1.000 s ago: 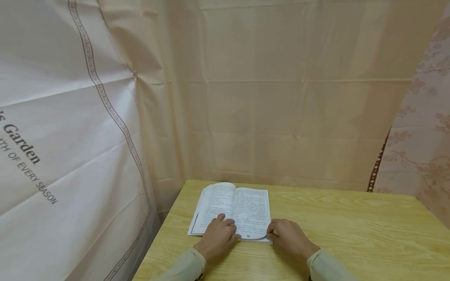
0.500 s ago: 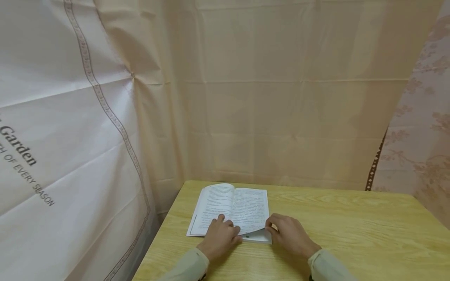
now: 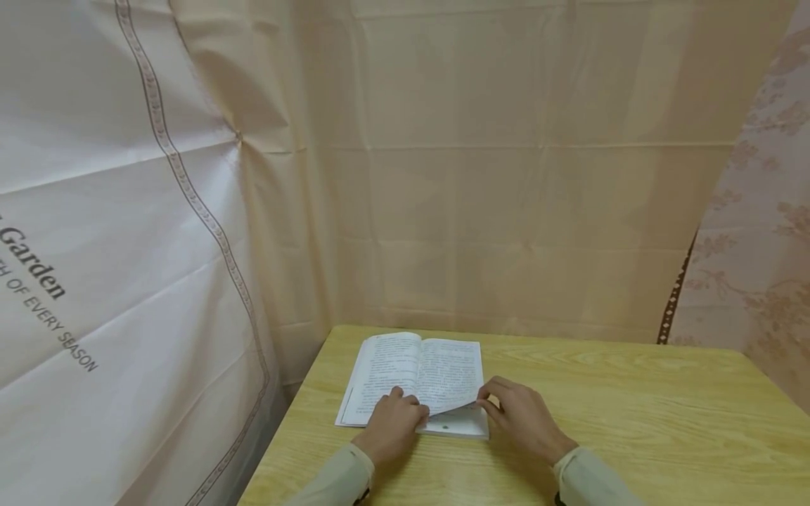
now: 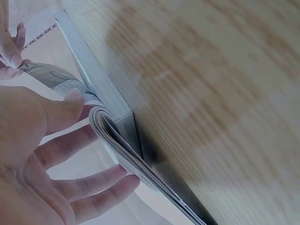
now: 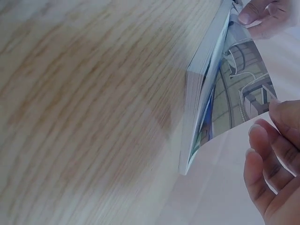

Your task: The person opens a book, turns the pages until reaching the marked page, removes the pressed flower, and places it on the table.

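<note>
An open book with printed text lies on the wooden table. My left hand rests on its lower left part near the spine, fingers spread over the pages; in the left wrist view its thumb lies by the fold. At the lower right corner, my right hand pinches a page between thumb and fingers and holds it up off the stack. From the right wrist view the underside of that page bears a picture, and the thick page block stays below.
The wooden table stretches out to the right of the book. Beige cloth hangs behind the table, printed white cloth to the left, and flower-patterned cloth to the right.
The page corner in my right hand has risen and moved slightly away from me, showing more of the sheet beneath. My left hand has stayed nearly in place on the book.
</note>
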Tool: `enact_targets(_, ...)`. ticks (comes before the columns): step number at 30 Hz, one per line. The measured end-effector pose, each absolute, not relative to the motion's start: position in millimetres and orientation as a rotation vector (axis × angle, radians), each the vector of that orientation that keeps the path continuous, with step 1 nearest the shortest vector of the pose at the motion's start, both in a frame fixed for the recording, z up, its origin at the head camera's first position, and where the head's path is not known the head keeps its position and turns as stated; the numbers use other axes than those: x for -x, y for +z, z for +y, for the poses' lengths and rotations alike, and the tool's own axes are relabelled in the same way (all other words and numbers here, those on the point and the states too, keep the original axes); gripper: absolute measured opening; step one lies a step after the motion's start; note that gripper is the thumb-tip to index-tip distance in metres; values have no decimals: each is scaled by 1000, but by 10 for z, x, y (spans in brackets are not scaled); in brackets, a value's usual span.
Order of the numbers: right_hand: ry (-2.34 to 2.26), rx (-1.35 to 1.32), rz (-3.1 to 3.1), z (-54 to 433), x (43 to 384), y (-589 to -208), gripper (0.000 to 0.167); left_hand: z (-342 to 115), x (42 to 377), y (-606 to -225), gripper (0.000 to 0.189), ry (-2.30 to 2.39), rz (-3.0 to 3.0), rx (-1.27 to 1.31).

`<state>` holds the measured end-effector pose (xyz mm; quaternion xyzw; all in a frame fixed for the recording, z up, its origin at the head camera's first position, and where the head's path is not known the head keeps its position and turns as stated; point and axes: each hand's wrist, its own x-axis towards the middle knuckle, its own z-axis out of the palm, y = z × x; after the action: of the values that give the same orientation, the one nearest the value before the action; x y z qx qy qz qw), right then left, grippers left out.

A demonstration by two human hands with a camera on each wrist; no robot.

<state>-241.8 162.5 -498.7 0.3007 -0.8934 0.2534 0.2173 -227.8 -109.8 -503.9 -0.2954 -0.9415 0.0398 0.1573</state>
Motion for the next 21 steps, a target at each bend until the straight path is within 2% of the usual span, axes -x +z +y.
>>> enact_targets(2, 712, -815, -2475, 1624, 2414, -4985, 12, -1108, 2275, -5036, 11, 104, -2699, 848)
enact_targets(5, 727, -768, -2489, 1618, 2410, -4990, 11, -1121, 2270, -5029, 1, 45, -2693, 832)
enact_targets(9, 745, -717, -2527, 1607, 2405, -5007, 13, -1139, 2273, -5034, 14, -42, -2674, 803)
enact_targets(16, 736, -694, -2584, 1586, 2398, -5078, 35, -1156, 2286, -5056, 13, -26, -2608, 789)
enact_targets(21, 739, -762, -2661, 1575, 2367, -5113, 32, -1169, 2277, -5051, 12, -23, -2590, 741)
